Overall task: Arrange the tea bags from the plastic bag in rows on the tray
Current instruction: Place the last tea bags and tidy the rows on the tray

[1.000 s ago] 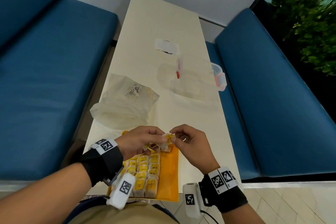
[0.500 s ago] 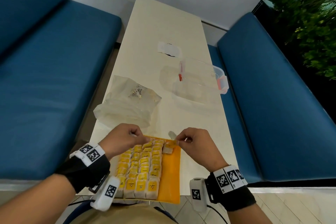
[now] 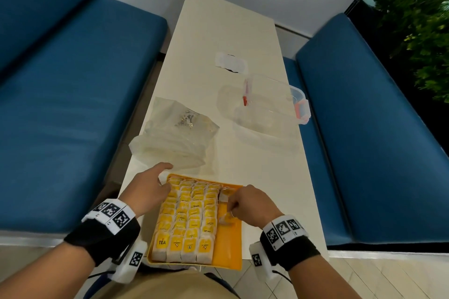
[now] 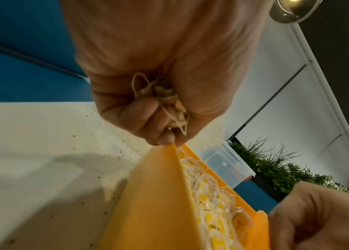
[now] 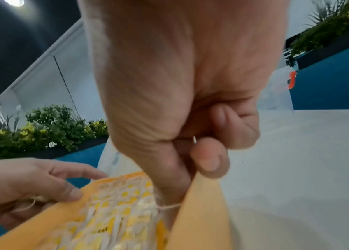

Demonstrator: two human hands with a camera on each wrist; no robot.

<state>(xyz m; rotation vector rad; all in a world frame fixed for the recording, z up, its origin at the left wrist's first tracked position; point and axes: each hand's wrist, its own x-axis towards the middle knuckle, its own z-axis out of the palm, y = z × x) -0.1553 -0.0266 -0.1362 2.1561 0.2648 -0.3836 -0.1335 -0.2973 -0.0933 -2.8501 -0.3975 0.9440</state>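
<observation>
The orange tray (image 3: 230, 245) lies at the table's near edge, with several rows of yellow-tagged tea bags (image 3: 189, 216) filling its left and middle. My left hand (image 3: 148, 189) rests at the tray's far left corner, forefinger stretched toward the plastic bag (image 3: 175, 138). In the left wrist view its curled fingers (image 4: 143, 118) grip a small bundle of tea bags (image 4: 169, 96) with loose strings. My right hand (image 3: 243, 204) hovers over the tray's right column and pinches a tea bag (image 3: 224, 198) by its string (image 5: 169, 206). Another tea bag (image 3: 227, 218) lies just under that hand.
A clear plastic container (image 3: 267, 104) with orange clasps stands at the middle right of the table. A white packet (image 3: 230, 64) lies farther back. Blue benches (image 3: 73, 104) flank the narrow table, and green plants (image 3: 418, 19) stand at the far right.
My hands have drawn apart and dropped onto the tray. The right hand has brought its tea bag toward me along the right column. The left hand has shifted to the far left corner.
</observation>
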